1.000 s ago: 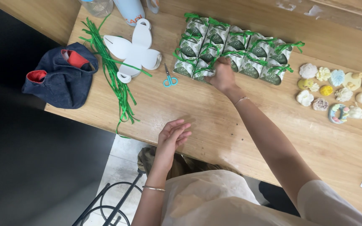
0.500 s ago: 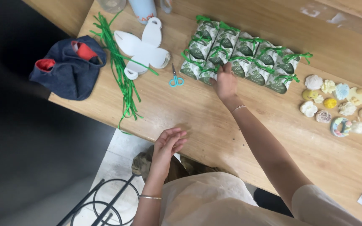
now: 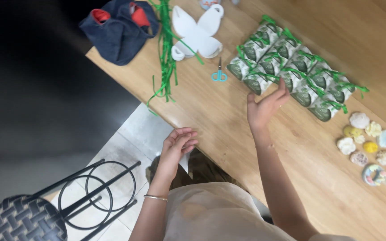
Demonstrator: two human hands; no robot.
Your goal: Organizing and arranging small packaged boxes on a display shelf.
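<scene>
Right hand (image 3: 266,107) is spread wide and holds nothing, its fingertips (image 3: 283,89) at the near edge of the block of small boxes (image 3: 291,73), just touching or just short of it; I cannot tell which. Left hand (image 3: 178,145) hangs loosely curled and empty off the near edge of the tabletop (image 3: 228,129), over the tiled floor (image 3: 135,134).

Two rows of boxes form a long block whose long axis runs from far left to near right. Each box is printed card in green and white, tied with curly green ribbon. Half a second ago the right hand lay on the block's near edge; now it is raised with fingers fanned, and the left hand has drawn back off the wood.

Small blue-handled scissors (image 3: 219,75) lie left of the block, blades pointing far. Farther left sit a flat white card cutout (image 3: 197,31), a bundle of green ribbon strands (image 3: 166,53) and a dark blue cloth bag (image 3: 117,31). Pastel moulded shapes (image 3: 374,147) cluster at the right.
</scene>
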